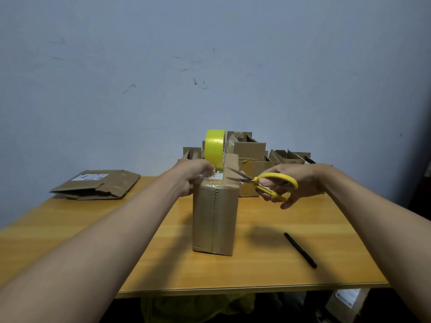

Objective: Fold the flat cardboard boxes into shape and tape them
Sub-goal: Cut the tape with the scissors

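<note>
In the middle of the wooden table (268, 266) stands a folded cardboard box (214, 217), up on end, with clear tape running down the seam on the side we see. The left hand (190, 177) is at the top left edge of the box, with its fingers curled around the bottom of a yellow tape roll (215, 146). The roll stands up on the top of the box. The right hand (293, 183) is at about 3 o'clock from the box top and grips yellow scissors (265, 181), with fingers through the handle loops. The blades are spread apart and point left, toward the top of the box, right by the roll. A black pen (300, 250) lies on the table at about 4 o'clock from the box, well apart from it. At about 10 o'clock, near the far left corner, lies a flat cardboard box (98, 184) with a white label on it. Behind the standing box, at 12 to 1 o'clock by the wall, sits a pile of folded boxes (256, 157).
</note>
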